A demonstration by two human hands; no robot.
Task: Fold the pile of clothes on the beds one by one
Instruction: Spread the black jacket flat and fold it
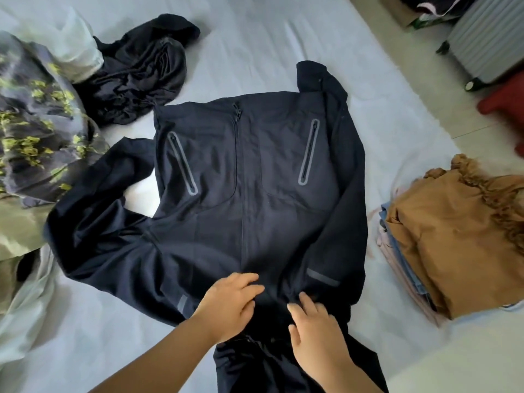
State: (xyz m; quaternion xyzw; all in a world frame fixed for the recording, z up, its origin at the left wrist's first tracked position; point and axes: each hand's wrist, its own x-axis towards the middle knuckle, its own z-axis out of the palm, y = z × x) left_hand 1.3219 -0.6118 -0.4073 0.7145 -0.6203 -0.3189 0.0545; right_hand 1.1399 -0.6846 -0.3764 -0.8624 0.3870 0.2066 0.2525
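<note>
On the bed sheet (269, 35) the dark jacket (255, 194) lies front up, its zip line running straight away from both hands, the left hand (229, 304) and right hand (317, 330) resting with loose, slightly spread fingers near its collar end.

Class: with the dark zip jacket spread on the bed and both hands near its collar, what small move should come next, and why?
Probably fold the sprawled sleeve across the dark navy zip-front jacket. The jacket lies flat, front up, on the pale bed sheet, zip closed; the left hand and right hand rest near the collar, gripping nothing.
</note>
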